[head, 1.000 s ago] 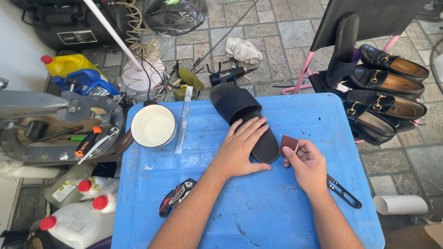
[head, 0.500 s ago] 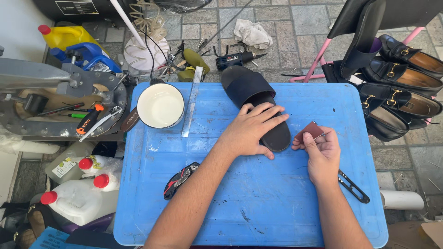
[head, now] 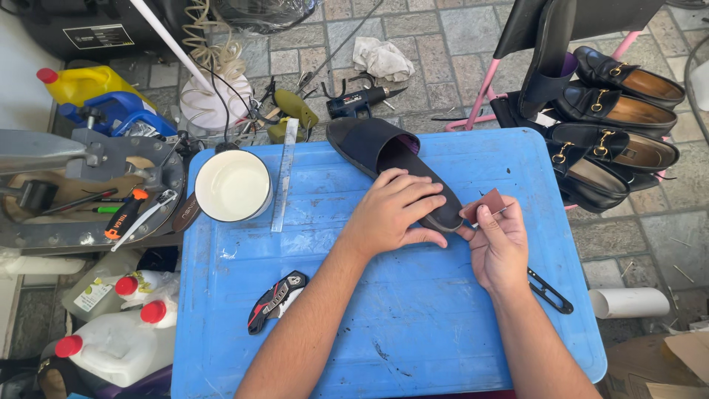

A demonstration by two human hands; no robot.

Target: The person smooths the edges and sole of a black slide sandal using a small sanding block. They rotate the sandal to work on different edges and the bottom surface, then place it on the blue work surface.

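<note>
**Slide sandal pinned flat, abrasive scrap held at its heel**

The left hand [head: 395, 210] is laid flat, fingers spread, on the heel half of a black slide sandal [head: 391, 166], pressing it to the blue surface [head: 413, 325]. The right hand [head: 498, 244] is closed in a pinch on a small reddish-brown scrap of sandpaper [head: 484, 205], held touching the sandal's heel edge, at 3 o'clock from the left hand. Near the right wrist, at 5 o'clock, black thread snips [head: 550, 290] are lying; a folding knife [head: 275, 301] lies at 8 o'clock and a white bowl [head: 233, 185] at 10 o'clock. Loafers on a rack [head: 620, 125] stand off the surface at 2 o'clock. Should the pressing palm shift, the sandal could be skidded sideways; the left fingertips, so near the abrasive, could be scraped.
</note>
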